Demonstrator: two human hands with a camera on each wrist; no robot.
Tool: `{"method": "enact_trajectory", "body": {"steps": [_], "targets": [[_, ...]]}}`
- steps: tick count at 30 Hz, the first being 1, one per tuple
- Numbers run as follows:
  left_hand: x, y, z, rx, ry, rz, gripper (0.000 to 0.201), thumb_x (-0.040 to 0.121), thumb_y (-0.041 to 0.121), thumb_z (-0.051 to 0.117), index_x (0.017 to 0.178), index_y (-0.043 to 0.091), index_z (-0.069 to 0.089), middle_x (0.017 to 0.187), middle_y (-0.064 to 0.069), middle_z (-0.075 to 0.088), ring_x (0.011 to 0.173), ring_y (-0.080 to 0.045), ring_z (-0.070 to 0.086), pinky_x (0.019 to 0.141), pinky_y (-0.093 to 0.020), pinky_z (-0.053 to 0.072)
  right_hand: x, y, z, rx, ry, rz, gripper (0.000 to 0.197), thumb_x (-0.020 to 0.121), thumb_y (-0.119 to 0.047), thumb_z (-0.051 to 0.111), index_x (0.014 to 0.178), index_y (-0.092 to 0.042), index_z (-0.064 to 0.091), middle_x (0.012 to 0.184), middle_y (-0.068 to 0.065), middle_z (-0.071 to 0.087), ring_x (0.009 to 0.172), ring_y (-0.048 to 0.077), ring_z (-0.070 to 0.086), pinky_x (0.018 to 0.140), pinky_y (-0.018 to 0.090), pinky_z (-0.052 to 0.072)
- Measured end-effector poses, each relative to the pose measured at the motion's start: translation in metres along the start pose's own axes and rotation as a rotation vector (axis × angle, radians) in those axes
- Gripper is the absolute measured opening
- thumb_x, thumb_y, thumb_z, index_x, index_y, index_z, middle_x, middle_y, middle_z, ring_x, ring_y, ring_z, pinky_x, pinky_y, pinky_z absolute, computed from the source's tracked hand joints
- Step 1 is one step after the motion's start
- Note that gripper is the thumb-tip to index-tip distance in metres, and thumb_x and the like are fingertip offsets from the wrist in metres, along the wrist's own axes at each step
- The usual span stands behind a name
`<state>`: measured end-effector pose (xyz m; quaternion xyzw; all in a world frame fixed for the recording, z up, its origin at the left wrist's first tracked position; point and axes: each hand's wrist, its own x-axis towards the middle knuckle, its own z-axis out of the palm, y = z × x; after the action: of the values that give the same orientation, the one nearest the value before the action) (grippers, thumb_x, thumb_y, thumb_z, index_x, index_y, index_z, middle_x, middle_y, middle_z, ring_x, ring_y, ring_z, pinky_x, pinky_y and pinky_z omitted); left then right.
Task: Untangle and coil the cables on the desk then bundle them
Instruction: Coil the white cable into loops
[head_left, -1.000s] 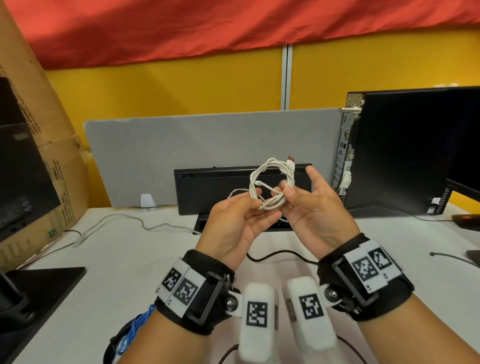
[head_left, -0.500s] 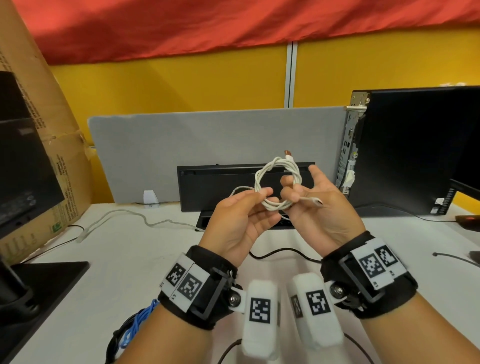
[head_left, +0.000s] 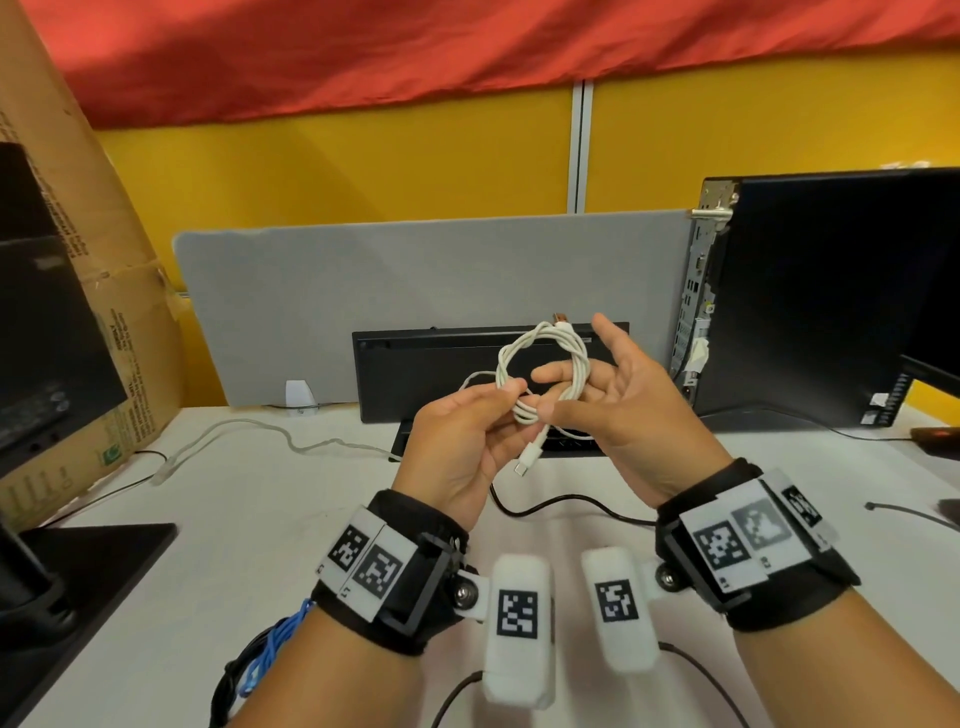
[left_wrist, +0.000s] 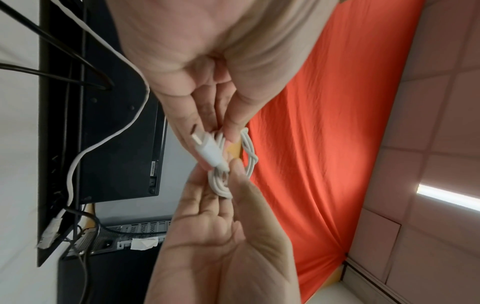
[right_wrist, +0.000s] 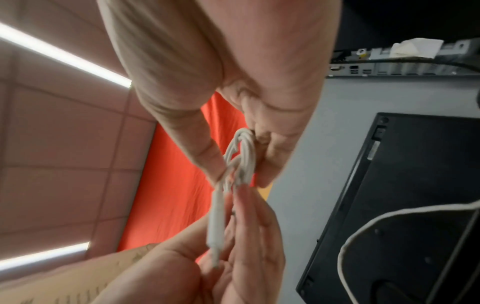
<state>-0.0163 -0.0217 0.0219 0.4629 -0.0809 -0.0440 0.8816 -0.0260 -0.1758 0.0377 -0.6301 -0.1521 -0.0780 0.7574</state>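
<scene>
Mid-frame, the left hand (head_left: 457, 447) pinches the white cable (head_left: 579, 364) coil low and the right hand (head_left: 634, 415) pinches its right side, so loops cannot spring apart.

Left hand (head_left: 457, 444), right hand (head_left: 641, 415) bare; black wristbands (head_left: 410, 512) carry square codes and 2 white pods (head_left: 519, 673).

White cable coil (left_wrist: 219, 186) between left hand (left_wrist: 207, 72) and right hand (left_wrist: 221, 246)
</scene>
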Motion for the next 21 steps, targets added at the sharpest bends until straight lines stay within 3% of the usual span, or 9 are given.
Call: {"method": "enact_trajectory", "body": {"steps": [5,6,8,10,14,18,21], "targets": [[0.0,-0.002,0.001,0.044,-0.023,0.003,0.013,0.09,0.003,0.061,0.094,-0.005,0.071,0.088,-0.021,0.073,0.08,-0.026,0.073,0.068,-0.03,0.059,-0.001,0.001,0.001,-0.33,0.087,-0.041,0.104,0.076,-0.012,0.08,0.153,-0.025,0.012,0.099,-0.001,0.072,0.1,0.01,0.067,0.089,0.032,0.053],[-0.001,-0.002,0.002,0.053,-0.027,0.005,0.013,0.09,0.003,0.061,0.094,-0.006,0.07,0.089,-0.022,0.073,0.082,-0.026,0.073,0.068,-0.03,0.059,0.0,0.002,0.0,-0.326,0.087,-0.024,0.102,0.077,-0.012,0.079,0.153,-0.024,0.012,0.094,0.0,0.073,0.094,0.012,0.069,0.088,0.032,0.055],[-0.002,-0.002,0.002,0.075,-0.03,0.005,0.014,0.091,0.003,0.06,0.096,-0.006,0.069,0.092,-0.023,0.073,0.085,-0.029,0.073,0.07,-0.031,0.059,0.001,0.004,-0.002,-0.331,0.06,-0.003,0.094,0.081,-0.009,0.075,0.152,-0.024,0.015,0.079,-0.002,0.073,0.077,0.009,0.071,0.072,0.024,0.056],[-0.003,-0.001,0.003,0.104,-0.035,0.004,0.014,0.091,0.003,0.06,0.097,-0.006,0.069,0.092,-0.024,0.073,0.085,-0.03,0.073,0.07,-0.031,0.059,0.0,0.004,-0.003,-0.385,0.005,-0.035,0.079,0.085,-0.006,0.07,0.147,-0.027,0.027,0.07,-0.003,0.067,0.066,0.008,0.066,0.062,0.018,0.051],[-0.007,-0.001,0.009,0.203,-0.049,0.029,0.015,0.093,0.007,0.061,0.098,-0.006,0.067,0.085,-0.019,0.073,0.077,-0.027,0.073,0.067,-0.031,0.059,0.0,0.004,-0.005,-0.499,-0.052,-0.045,0.061,0.089,-0.006,0.064,0.135,-0.037,0.042,0.072,-0.007,0.057,0.07,0.014,0.057,0.064,0.024,0.05],[-0.012,0.004,0.01,0.392,0.062,0.107,0.014,0.091,0.015,0.065,0.097,0.005,0.072,0.09,-0.014,0.074,0.083,-0.024,0.073,0.068,-0.028,0.058,0.0,0.005,0.0,-0.451,0.021,0.076,0.053,0.09,0.002,0.056,0.135,-0.025,0.047,0.073,0.001,0.055,0.069,0.012,0.06,0.059,0.022,0.053],[-0.016,0.013,-0.001,0.583,0.142,0.172,0.011,0.091,0.014,0.065,0.098,0.011,0.074,0.087,-0.011,0.074,0.07,-0.013,0.066,0.064,-0.022,0.055,-0.002,0.005,0.007,-0.394,-0.01,0.155,0.051,0.09,0.002,0.059,0.136,-0.016,0.046,0.073,0.005,0.061,0.061,0.012,0.063,0.06,0.028,0.051]]}}
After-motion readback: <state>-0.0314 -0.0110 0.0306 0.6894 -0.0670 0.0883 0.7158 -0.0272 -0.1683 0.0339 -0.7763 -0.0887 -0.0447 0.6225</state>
